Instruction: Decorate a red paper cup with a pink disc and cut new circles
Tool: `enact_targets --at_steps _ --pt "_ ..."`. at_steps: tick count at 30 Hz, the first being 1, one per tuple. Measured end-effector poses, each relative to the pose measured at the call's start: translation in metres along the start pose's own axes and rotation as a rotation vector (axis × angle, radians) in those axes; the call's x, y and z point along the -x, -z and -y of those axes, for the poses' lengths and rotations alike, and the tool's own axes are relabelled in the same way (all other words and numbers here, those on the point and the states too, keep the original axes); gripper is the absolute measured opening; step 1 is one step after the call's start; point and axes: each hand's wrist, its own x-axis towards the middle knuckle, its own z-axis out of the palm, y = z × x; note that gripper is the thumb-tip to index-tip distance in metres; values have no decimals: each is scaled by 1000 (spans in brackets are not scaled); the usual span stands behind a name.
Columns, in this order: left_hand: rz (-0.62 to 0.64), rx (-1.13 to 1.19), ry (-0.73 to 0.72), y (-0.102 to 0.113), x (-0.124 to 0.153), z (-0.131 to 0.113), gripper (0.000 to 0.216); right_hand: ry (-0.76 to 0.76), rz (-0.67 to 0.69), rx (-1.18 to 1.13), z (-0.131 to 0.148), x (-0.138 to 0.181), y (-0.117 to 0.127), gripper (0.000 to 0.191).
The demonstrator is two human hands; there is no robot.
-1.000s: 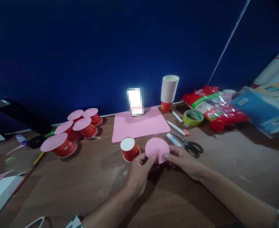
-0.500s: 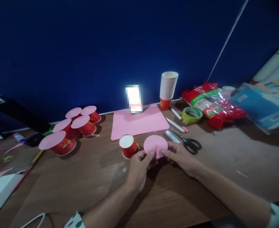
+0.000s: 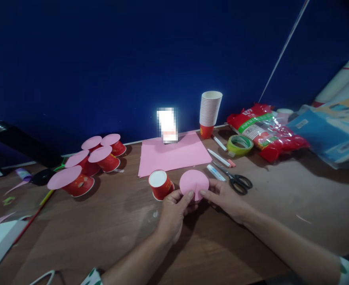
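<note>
Between my two hands is a pink paper circle [image 3: 193, 181] with a slit or crease running from its middle to the near edge. My left hand [image 3: 176, 211] pinches its lower left edge, thumb on top. My right hand [image 3: 226, 198] grips the lower right edge the same way, the thumbs close together at the slit. Just left of the circle an upside-down red paper cup [image 3: 161, 186] stands on the table, its white base facing up. Black-handled scissors [image 3: 239, 183] and a glue stick or marker [image 3: 216, 172] lie beyond my right hand.
Several red cups topped with pink discs [image 3: 81, 184] stand at the left. Pink paper sheets [image 3: 174, 156] lie behind the cup, a bright blurred screen [image 3: 167, 124] above them. A cup stack [image 3: 210, 113], green tape [image 3: 239, 145] and a red cup bag [image 3: 266, 130] sit at the right.
The thumbs have drawn slightly nearer to each other along the circle's slit. Otherwise the scene has barely shifted with the camera.
</note>
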Motion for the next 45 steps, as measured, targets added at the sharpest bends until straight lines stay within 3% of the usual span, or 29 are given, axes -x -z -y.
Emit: enact_targets --at_steps 15,23,31,40,45 --pt "21 -18 -5 2 1 1 28 40 -2 15 -6 -3 -1 47" --pt "142 -6 -43 1 1 0 39 67 -55 53 -10 -3 -2 38" --pt "76 -19 -43 -1 0 1 39 158 -29 73 -13 -4 -2 34" --pt "88 -158 -55 2 1 0 38 68 1 -179 -4 1 -5 46" --pt "125 -148 -57 -1 2 -4 46 63 -22 -185 -3 1 -5 50"
